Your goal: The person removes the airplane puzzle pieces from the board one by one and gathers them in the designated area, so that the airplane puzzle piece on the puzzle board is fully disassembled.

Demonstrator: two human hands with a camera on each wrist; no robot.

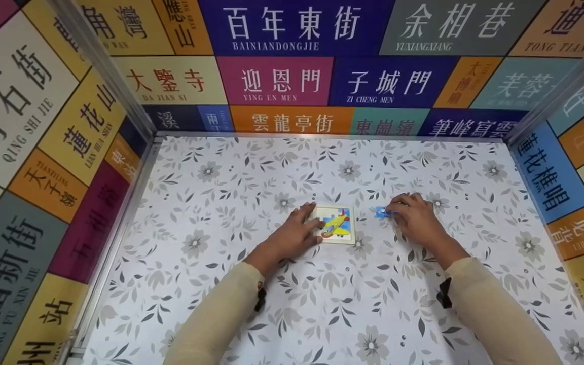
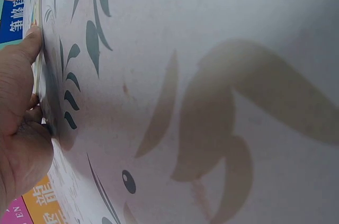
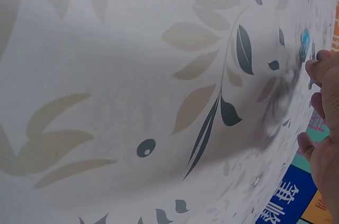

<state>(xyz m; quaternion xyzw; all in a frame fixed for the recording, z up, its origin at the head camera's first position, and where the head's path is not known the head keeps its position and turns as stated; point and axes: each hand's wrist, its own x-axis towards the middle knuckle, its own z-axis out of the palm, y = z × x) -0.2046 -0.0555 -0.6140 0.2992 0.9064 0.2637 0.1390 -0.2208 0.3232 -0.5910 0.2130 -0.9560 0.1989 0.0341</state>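
Note:
In the head view a small jigsaw puzzle [image 1: 341, 210] in a pale square frame lies flat on the table, showing a yellow airplane on blue and white. The left hand [image 1: 295, 232] holds the frame at its left side, with fingers near the upper corner and the thumb by the lower edge. In the left wrist view the thumb [image 2: 33, 44] touches the frame's thin edge. To the puzzle's right, the right hand [image 1: 415, 215] pinches a small blue puzzle piece [image 1: 381, 212] at table level. The fingertips partly cover it. The right wrist view shows this blue piece [image 3: 304, 44] beside the right hand [image 3: 324, 105].
A white cloth with grey flowers and leaves [image 1: 251, 177] covers the table. Panels with colored street-name signs [image 1: 282, 81] stand along the back and both sides. Metal-looking strips [image 1: 135, 152] run along the table's edges.

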